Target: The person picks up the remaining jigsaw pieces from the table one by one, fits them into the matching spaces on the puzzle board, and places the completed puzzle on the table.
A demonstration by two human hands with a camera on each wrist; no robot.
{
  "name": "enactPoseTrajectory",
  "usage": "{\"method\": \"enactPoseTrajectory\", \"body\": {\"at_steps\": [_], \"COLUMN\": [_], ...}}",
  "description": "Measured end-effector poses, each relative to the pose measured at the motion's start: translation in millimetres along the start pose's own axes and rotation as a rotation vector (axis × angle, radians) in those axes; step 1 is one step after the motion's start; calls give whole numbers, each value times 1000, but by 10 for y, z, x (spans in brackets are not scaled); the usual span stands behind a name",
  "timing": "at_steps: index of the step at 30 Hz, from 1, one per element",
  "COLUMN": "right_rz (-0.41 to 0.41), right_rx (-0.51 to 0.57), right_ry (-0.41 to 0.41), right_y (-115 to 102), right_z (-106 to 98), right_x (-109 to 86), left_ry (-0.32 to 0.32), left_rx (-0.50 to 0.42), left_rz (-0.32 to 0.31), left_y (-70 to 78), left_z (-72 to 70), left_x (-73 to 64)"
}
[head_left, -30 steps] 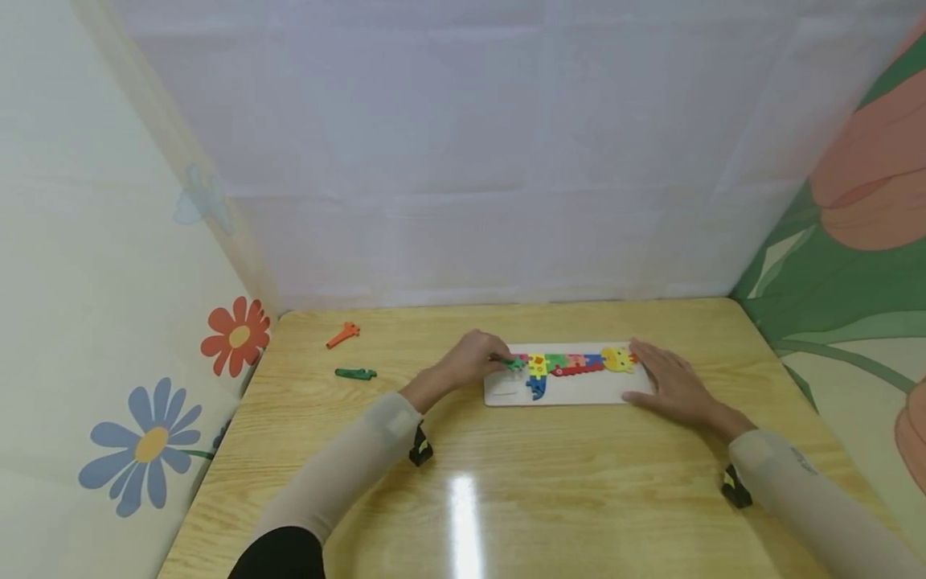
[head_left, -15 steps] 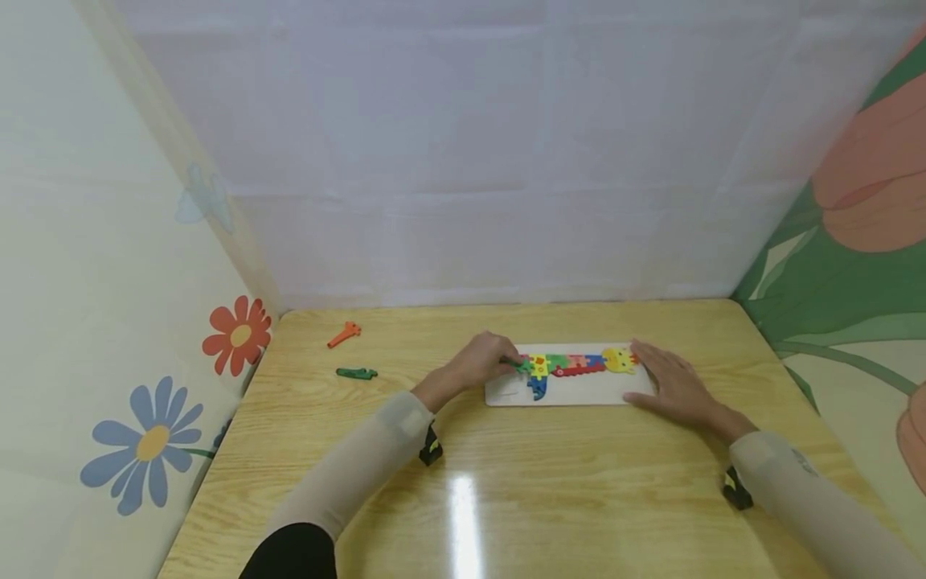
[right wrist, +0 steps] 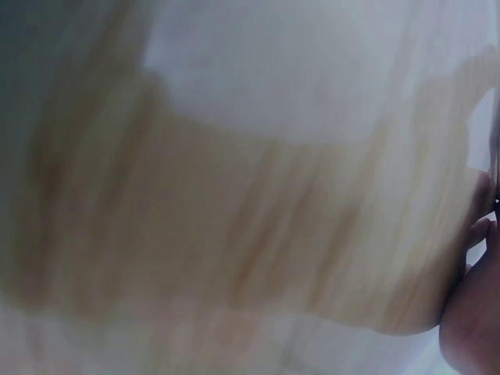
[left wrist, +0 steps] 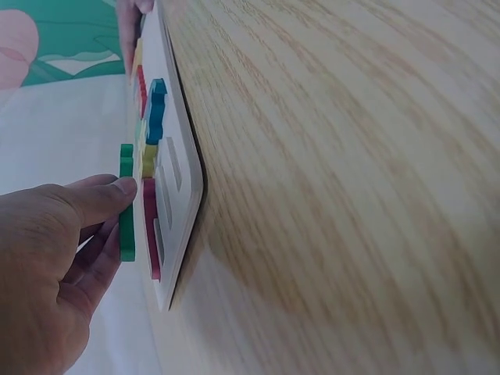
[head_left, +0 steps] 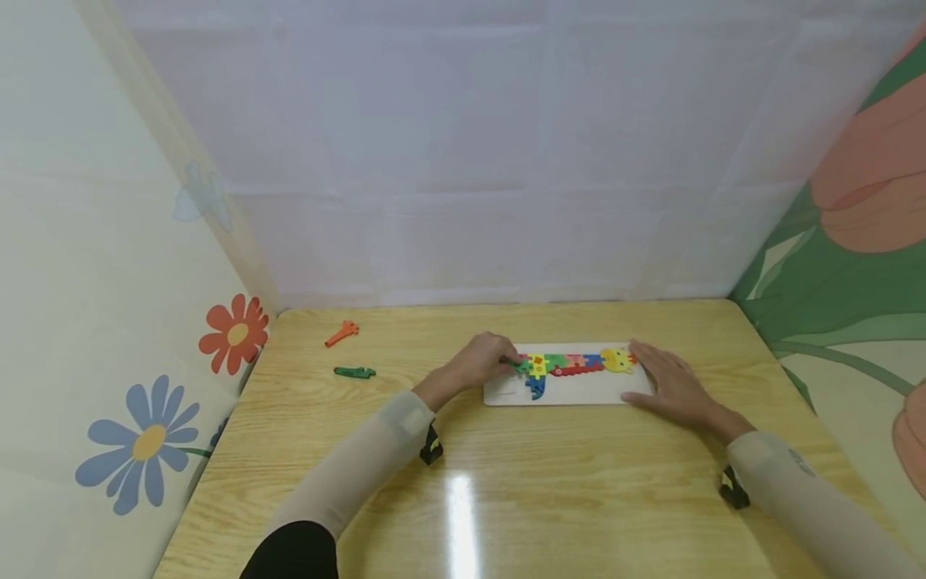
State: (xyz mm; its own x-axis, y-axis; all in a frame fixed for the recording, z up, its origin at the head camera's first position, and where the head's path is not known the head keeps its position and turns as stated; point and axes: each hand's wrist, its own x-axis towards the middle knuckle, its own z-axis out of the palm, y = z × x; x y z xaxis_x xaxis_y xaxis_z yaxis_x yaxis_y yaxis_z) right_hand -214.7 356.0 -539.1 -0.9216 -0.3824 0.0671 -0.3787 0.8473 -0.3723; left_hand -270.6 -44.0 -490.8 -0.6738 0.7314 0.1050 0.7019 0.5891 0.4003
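Note:
My left hand (head_left: pixel 473 362) is over the left end of a white puzzle board (head_left: pixel 579 392). Between thumb and fingers it pinches a green puzzle piece (left wrist: pixel 126 238), held just off the board's face in the left wrist view. Fitted in the board are a yellow giraffe-head piece (head_left: pixel 617 359), a red strip piece (head_left: pixel 576 371), a blue piece (head_left: pixel 536 388) and other coloured pieces along the top. At the board's right end my right hand (head_left: pixel 673 386) rests with fingers extended along its edge. Only a blurred part of that hand shows in the right wrist view.
An orange puzzle piece (head_left: pixel 342 333) and another green piece (head_left: pixel 354 373) lie loose on the left of the wooden table (head_left: pixel 550 482). A white cloth backdrop (head_left: pixel 448 177) stands behind it, with flower-printed panels (head_left: pixel 148 442) at the sides.
My left hand has shifted slightly right along the board with the green puzzle piece, then stayed there. My right hand has kept its place at the board's right end.

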Motion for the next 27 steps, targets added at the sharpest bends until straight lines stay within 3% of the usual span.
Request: {"method": "enactPoseTrajectory", "body": {"at_steps": [27], "right_rz": [6], "right_rx": [-10], "right_ry": [-3], "right_y": [-5], "right_z": [1], "right_x": [5], "left_ry": [22], "left_rx": [21], "left_rz": [22], "left_y": [-63], "left_z": [99], "left_x": [39]}}
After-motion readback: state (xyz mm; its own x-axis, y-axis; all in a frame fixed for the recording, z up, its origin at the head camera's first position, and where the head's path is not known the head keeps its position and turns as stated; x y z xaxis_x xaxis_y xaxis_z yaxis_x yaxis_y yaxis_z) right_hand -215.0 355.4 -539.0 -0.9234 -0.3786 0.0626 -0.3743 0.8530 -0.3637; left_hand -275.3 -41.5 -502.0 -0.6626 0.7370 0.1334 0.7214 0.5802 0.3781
